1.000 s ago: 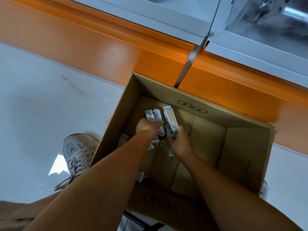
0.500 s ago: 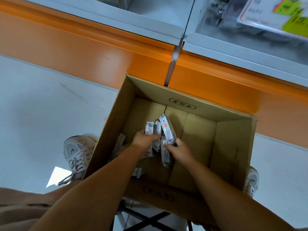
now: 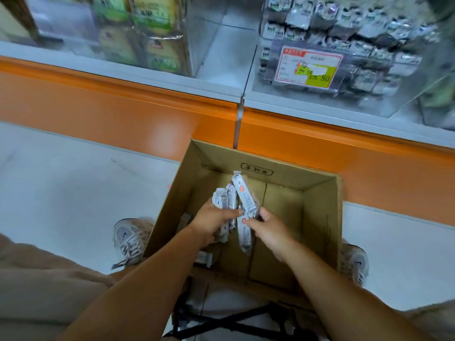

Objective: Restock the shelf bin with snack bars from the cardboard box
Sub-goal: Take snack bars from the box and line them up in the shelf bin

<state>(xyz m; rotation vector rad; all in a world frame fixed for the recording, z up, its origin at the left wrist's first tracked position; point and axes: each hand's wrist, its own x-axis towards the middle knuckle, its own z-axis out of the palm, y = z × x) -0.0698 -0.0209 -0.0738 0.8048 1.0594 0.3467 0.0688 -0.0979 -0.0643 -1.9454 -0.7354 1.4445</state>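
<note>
Cardboard box (image 3: 322,217) sat open at frame centre, against orange shelf base (image 3: 123,114). Inside, above box floor, left hand (image 3: 213,221) was closed round bunch of snack bars (image 3: 224,199), ends fanning up past fingers. Right hand (image 3: 272,231) was pinching more bars, one long bar (image 3: 243,194) slanting up-left, another (image 3: 244,236) hanging below thumb. Wrappers silver-white, red spot, crimped ends. Few loose bars (image 3: 204,258) lay at lower-left box corner. Clear shelf bin (image 3: 369,104), upper right of frame, held blurred dark-and-white packets behind price label (image 3: 307,67).
</note>
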